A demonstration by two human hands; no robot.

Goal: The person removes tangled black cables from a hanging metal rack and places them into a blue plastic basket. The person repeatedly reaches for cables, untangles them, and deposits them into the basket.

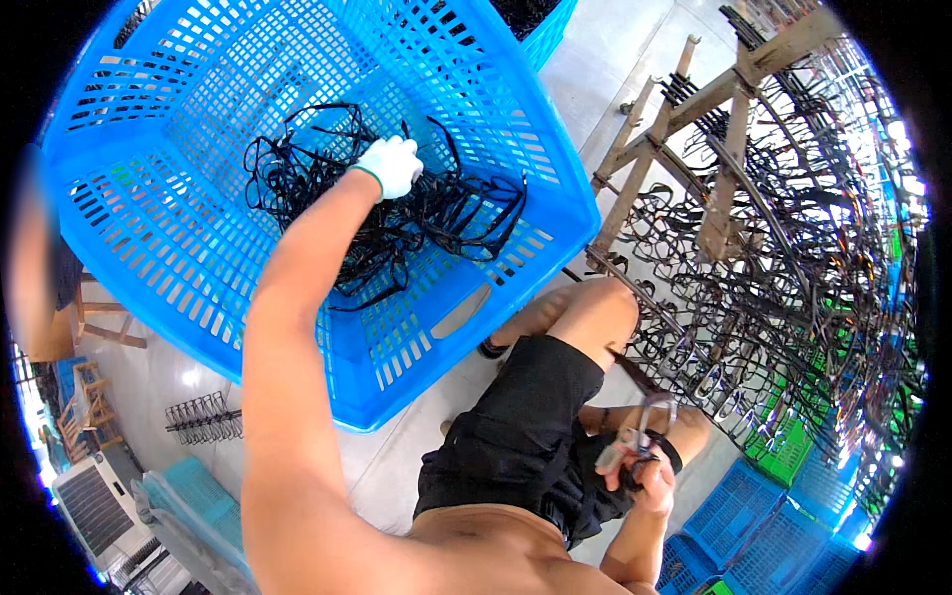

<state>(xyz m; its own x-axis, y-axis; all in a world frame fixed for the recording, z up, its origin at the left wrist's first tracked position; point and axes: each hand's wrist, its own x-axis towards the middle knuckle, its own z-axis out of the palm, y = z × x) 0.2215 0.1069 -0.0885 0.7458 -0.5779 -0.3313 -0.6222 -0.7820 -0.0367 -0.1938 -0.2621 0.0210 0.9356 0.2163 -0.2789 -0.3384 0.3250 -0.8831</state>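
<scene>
A large blue plastic basket (513, 305) with slotted walls fills the upper left. Inside it lies a tangled heap of thin black frames (327, 171) that look like eyeglass frames. My left hand (390, 167), in a white knitted glove with a green cuff edge, rests on the heap; its fingers are curled and their undersides are hidden. Near my lap, my bare right hand (643, 476) is closed around dark frames with a pale, partly see-through loop (658, 416) sticking up. Blur hides their exact form.
On the right stands a wooden rack (673, 123) hung with many dark frames (751, 275). Green (785, 450) and blue crates (732, 502) lie lower right. A row of frames (204, 418) is on the floor at left, above teal crates (197, 494). Another person's arm (30, 253) shows at the left edge.
</scene>
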